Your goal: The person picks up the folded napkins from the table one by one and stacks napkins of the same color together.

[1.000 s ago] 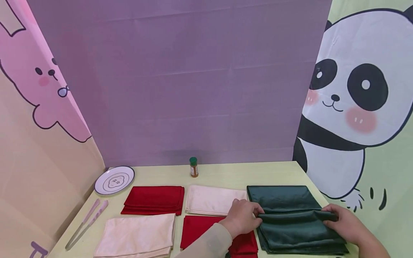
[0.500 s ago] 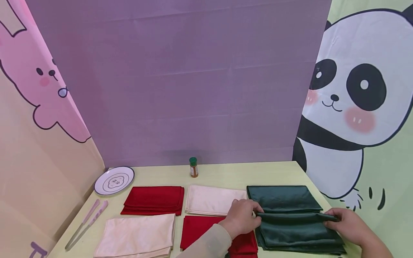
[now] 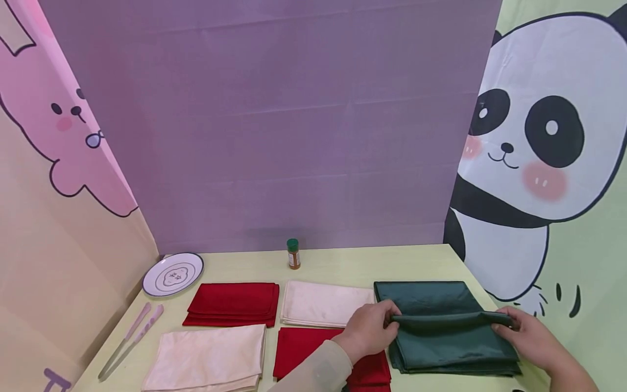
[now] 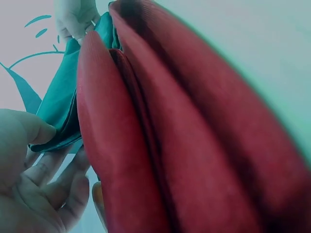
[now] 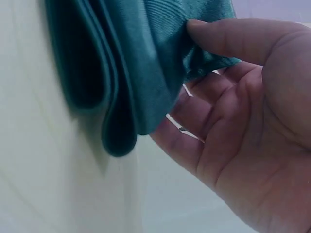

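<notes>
A dark green satin cloth (image 3: 450,343), folded in layers, lies at the right of the table. My left hand (image 3: 369,328) pinches the left end of its raised fold between thumb and fingers. At the opposite end, my right hand (image 3: 531,337) pinches the same fold, thumb on the near side. Between the hands the fold is stretched nearly straight, above the cloth's back layer. In the right wrist view the green cloth (image 5: 150,63) hangs in looped layers by the thumb. A folded red cloth (image 4: 146,136) fills much of the left wrist view, close to the left hand.
Another red cloth (image 3: 235,302) and two pale pink cloths, one at the back (image 3: 325,304) and one in front (image 3: 210,354), lie folded. Left of them are tongs (image 3: 129,340) and a plate (image 3: 173,275). A green-capped spice jar (image 3: 293,254) stands at the back.
The fold between my hands has risen slightly and grown tauter. The green cloth's front edge has drawn back from the table's near side. Both hands keep their pinch.
</notes>
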